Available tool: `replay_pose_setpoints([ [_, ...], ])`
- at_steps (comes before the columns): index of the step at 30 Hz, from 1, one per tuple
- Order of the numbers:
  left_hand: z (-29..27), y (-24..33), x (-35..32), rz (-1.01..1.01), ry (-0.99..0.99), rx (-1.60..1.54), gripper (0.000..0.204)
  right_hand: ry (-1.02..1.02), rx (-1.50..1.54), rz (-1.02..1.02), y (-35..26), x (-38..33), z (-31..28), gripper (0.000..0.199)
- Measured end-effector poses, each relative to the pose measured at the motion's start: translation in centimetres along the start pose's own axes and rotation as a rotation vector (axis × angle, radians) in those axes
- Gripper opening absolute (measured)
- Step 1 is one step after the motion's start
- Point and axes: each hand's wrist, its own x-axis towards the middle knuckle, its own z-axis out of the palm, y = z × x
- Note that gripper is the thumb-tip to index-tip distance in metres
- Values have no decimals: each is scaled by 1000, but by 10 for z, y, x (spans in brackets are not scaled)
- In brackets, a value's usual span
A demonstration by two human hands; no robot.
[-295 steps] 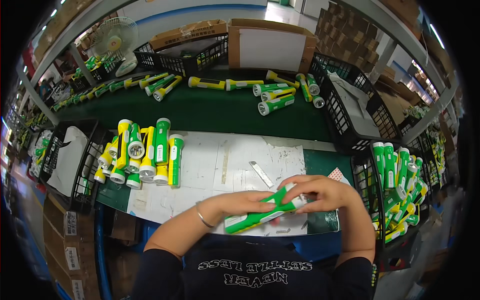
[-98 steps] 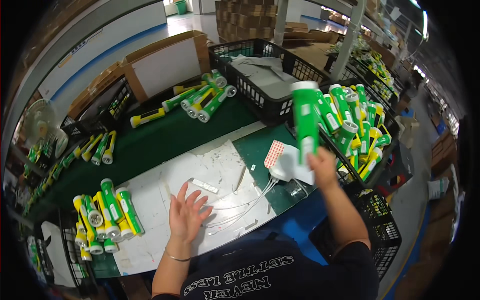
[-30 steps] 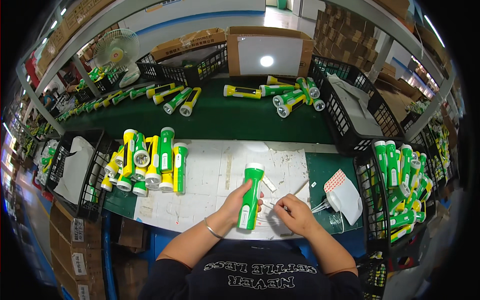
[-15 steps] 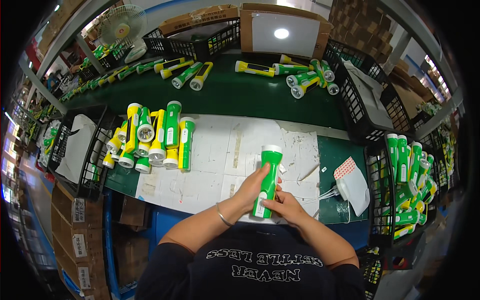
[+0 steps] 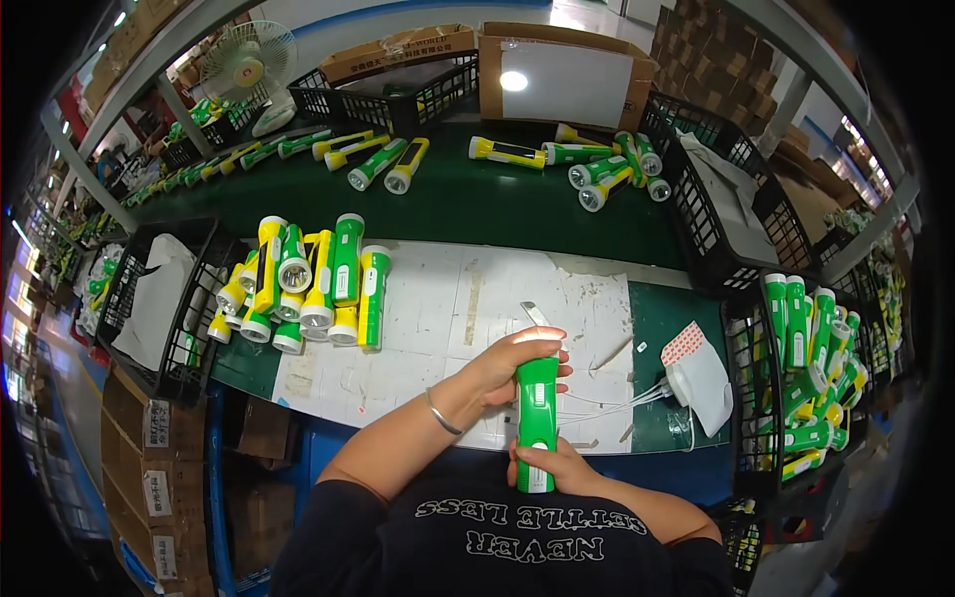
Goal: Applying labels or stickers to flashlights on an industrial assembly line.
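I hold a green-and-white flashlight (image 5: 537, 418) upright over the near edge of the white work mat (image 5: 438, 328). My left hand (image 5: 502, 363) wraps its upper end, covering the head. My right hand (image 5: 562, 466) grips its lower end close to my chest. A thin white cable (image 5: 622, 403) runs from beside the flashlight to a white pouch with a red-patterned card (image 5: 696, 373) on the right.
A pile of finished green and yellow flashlights (image 5: 308, 284) lies left of the mat. More flashlights (image 5: 597, 169) lie across the green table behind. Black crates stand left (image 5: 149, 298), right (image 5: 806, 378) and far right (image 5: 726, 209). A fan (image 5: 254, 60) and cardboard boxes (image 5: 567, 70) sit at the back.
The flashlight has come nearer to my chest and my left hand has slid up over its head; my right hand has dropped to its lower end.
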Motion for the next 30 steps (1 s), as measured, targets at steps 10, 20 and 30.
replay_pose_setpoints([
  [10, -11, -10, 8, -103, -93, -202, 37, 86, -11, -68, 7, 5, 1, 22],
  [20, 2, -47, -21, -29, 79, 168, 41, 168, 179, -113, 8, 16, -7, 22],
  [30, 1, -11, -19, 196, 178, 157, 31, 492, -1083, -746, -46, 0, -37, 13],
])
